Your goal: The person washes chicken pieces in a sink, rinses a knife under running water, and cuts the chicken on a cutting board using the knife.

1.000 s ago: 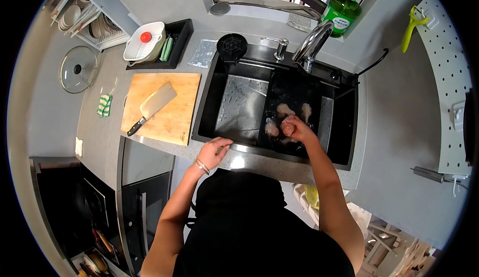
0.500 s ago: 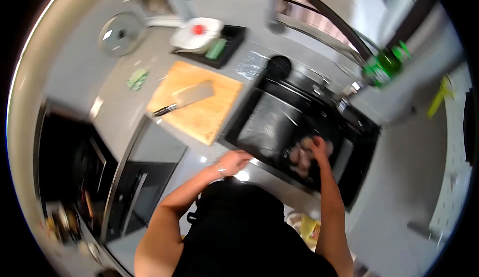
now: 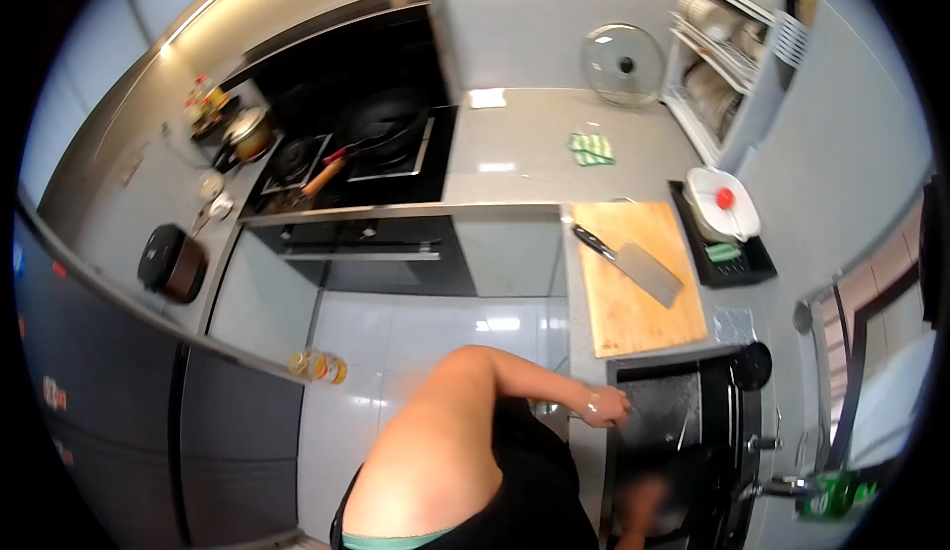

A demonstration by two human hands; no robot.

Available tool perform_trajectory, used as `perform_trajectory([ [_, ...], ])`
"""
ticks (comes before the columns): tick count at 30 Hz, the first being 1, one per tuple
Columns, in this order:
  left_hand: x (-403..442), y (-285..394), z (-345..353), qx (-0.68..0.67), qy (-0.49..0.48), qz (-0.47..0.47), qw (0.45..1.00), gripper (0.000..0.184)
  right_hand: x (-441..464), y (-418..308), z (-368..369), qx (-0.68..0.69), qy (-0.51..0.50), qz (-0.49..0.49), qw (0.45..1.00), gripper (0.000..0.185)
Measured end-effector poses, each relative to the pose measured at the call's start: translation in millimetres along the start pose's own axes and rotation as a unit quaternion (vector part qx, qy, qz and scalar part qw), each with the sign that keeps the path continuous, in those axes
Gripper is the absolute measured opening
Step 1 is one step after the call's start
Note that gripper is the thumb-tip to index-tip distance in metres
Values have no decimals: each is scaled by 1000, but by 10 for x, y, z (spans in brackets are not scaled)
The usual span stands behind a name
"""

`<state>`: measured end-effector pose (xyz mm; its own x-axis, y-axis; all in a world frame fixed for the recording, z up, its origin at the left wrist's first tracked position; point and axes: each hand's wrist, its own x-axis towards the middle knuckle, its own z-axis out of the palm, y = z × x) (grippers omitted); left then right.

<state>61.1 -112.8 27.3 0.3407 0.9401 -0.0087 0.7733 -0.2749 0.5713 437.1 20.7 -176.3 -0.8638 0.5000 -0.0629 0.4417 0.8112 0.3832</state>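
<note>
My left hand (image 3: 606,407) is at the front rim of the black sink (image 3: 614,364), its fingers bent together over the rim. Deeper in the sink, my right hand (image 3: 643,502) is smeared by motion. Its fingers cannot be made out, nor can anything it might hold. The pale pinkish pieces seen earlier near that hand are not distinct now. To the left of the sink lies a wooden cutting board (image 3: 633,324) with a cleaver (image 3: 648,275) flat on it, the black handle pointing away from the sink.
A faucet (image 3: 782,488) and a green bottle (image 3: 829,496) stand behind the sink. Beyond the board, a black tray (image 3: 737,271) holds a white lidded container (image 3: 722,203). A green-checked cloth (image 3: 591,149), a glass lid (image 3: 623,63) and a wok (image 3: 381,124) are farther off.
My view has swung left, bringing the stove and fridge into sight. My left hand has shifted onto the sink's rim. The right hand remains in the sink, now blurred.
</note>
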Motion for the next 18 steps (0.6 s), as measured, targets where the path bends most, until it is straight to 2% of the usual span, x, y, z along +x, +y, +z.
perform_trajectory([
  [2,168,-132,249,56,33,5,998,21,36,166,-235,96,-42,107,989,46],
  [5,314,-331,564,98,116,31,988,22,111,514,-873,234,-115,260,930,65],
  [6,285,-346,595,98,141,39,984,23,146,567,-1189,253,-100,281,920,59],
  [7,255,-395,660,100,178,38,978,24,142,535,-1722,178,-94,257,945,50],
  [8,227,-419,702,101,213,40,971,25,104,582,-1917,173,-124,227,950,52],
  [10,190,-480,796,89,271,57,957,27,51,619,-1337,210,-48,375,901,51],
  [12,146,-558,878,64,316,81,943,28,-3,647,-679,234,-170,371,883,68],
  [14,149,-594,897,42,299,83,950,27,-67,697,-180,250,-290,362,850,88],
  [15,143,-610,892,30,289,85,953,26,-139,710,-31,337,-226,335,851,83],
  [17,105,-483,761,9,243,26,970,25,-282,667,116,499,-92,271,818,73],
  [18,90,-438,713,-2,219,-3,976,25,-259,690,-45,475,-110,339,805,68],
])
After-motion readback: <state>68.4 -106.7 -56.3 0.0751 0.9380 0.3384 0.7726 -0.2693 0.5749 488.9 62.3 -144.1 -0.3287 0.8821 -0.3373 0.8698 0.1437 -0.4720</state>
